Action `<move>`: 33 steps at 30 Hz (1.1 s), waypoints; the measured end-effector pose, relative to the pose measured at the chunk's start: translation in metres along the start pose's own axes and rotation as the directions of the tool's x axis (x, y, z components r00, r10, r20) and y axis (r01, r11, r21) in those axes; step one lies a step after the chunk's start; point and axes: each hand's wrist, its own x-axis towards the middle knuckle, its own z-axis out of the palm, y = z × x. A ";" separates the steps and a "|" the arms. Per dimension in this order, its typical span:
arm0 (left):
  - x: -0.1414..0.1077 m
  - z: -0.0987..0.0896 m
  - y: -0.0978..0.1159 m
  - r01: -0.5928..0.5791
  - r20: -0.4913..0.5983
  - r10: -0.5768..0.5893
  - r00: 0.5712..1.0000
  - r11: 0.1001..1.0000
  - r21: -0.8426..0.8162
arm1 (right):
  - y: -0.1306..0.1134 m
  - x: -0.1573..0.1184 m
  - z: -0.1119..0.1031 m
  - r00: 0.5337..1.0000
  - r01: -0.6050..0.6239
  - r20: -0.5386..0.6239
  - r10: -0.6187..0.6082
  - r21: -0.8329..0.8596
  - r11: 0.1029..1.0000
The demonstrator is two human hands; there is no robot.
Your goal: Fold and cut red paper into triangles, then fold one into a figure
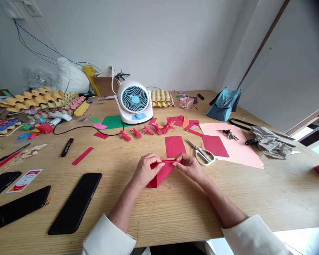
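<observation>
A folded red paper (163,173) is held between my two hands near the middle of the table. My left hand (148,169) pinches its upper left edge, and my right hand (190,166) pinches the upper right edge. The paper's lower left corner reaches down to the wood. Just beyond my hands lies a flat red sheet (175,146). White-handled scissors (203,156) rest to the right of it, with their blades towards the back left. Another red sheet (215,146) lies on pink paper (240,152). Several small red paper figures (149,130) form a row behind.
A white fan (135,102) stands at the back. Phones, one a large black one (76,203), lie at the left front. A black marker (67,147) and red strip (82,156) are farther in. A blue bag (223,104) stands at the back right.
</observation>
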 end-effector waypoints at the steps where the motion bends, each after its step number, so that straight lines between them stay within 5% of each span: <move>1: 0.000 0.000 0.001 0.005 -0.006 -0.005 1.000 1.000 -0.019 | 0.000 0.001 0.001 1.000 -0.010 -0.014 0.011 0.056 0.998; 15: -0.002 0.003 0.011 -0.036 -0.115 0.030 0.993 0.998 -0.054 | -0.013 -0.001 0.005 0.969 -0.219 -0.034 0.245 0.341 0.914; 33: -0.003 0.003 0.019 -0.070 -0.158 0.073 0.985 0.997 0.030 | -0.013 -0.001 0.004 0.969 -0.180 -0.063 0.240 0.487 0.855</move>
